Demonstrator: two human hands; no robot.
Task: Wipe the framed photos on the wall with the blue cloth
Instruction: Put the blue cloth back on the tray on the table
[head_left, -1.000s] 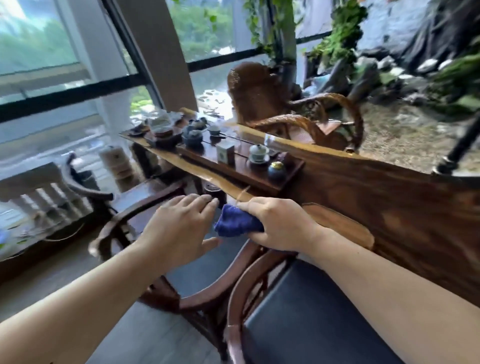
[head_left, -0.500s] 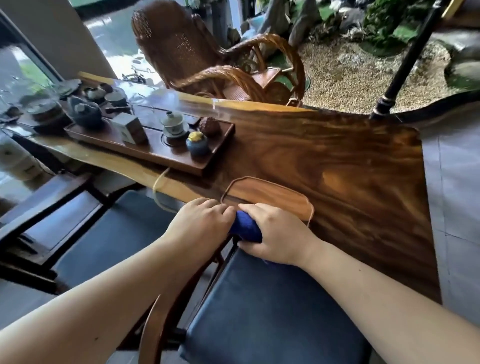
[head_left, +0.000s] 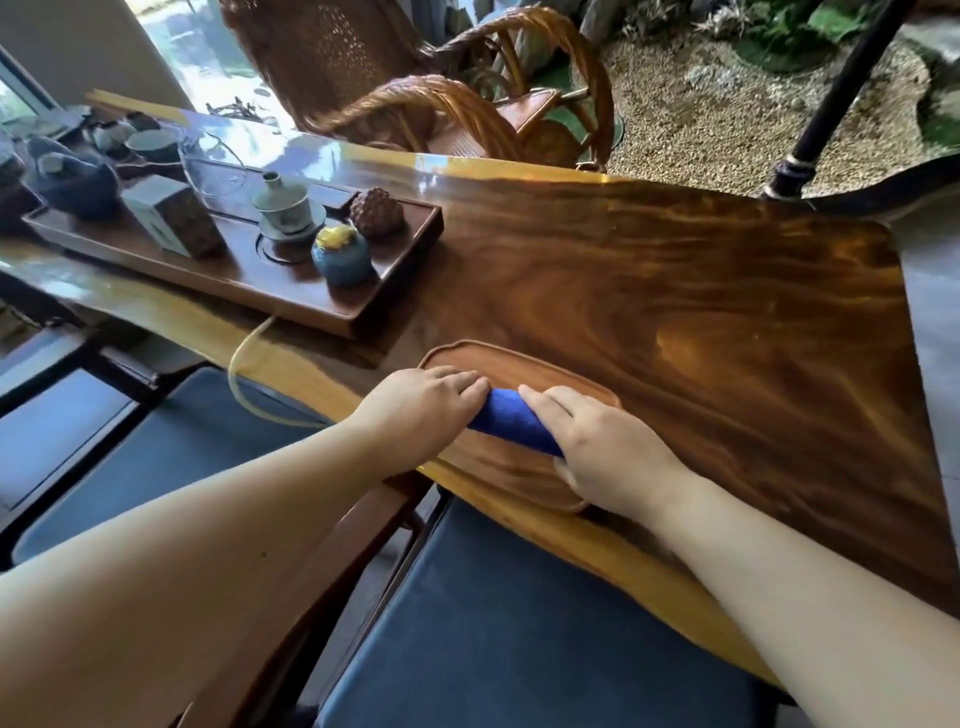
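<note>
The blue cloth is rolled into a short bundle and lies over a small flat wooden tray at the near edge of the long wooden table. My left hand grips its left end with curled fingers. My right hand covers and holds its right end. Both hands rest low over the tray. No framed photos or wall appear in this view.
A dark tea tray with a lidded cup, a blue jar, a small box and a teapot sits at the left. A rattan chair stands beyond the table. Blue-cushioned chairs are below my arms.
The view has swung down and right from the window onto the table. Both hands carried the blue cloth forward from above the chair to the small wooden tray.
</note>
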